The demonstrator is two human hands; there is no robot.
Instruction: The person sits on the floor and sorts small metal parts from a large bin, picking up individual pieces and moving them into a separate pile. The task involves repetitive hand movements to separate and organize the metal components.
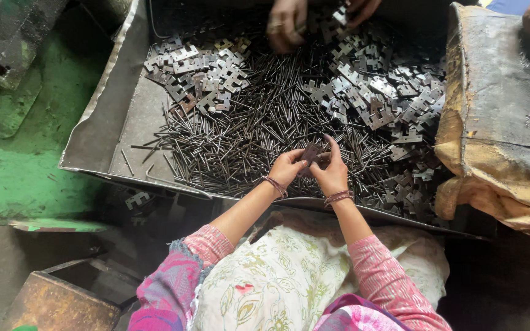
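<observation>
My left hand (287,167) and my right hand (332,171) meet over the near edge of a large metal tray (96,132). Together they pinch a small flat metal hinge plate (310,153) between the fingertips. Under the hands lies a heap of thin metal pins (246,132). Piles of notched hinge plates (200,73) lie at the tray's far left, and more hinge plates (387,104) fill its right side. Thread bands circle both wrists.
Another person's hands (286,24) work among the plates at the tray's far edge. A worn brown sack (504,122) lies on the right. Green machine surfaces (13,141) stand left. A rusty box (56,303) sits near my left knee. One stray plate (136,198) lies below the tray.
</observation>
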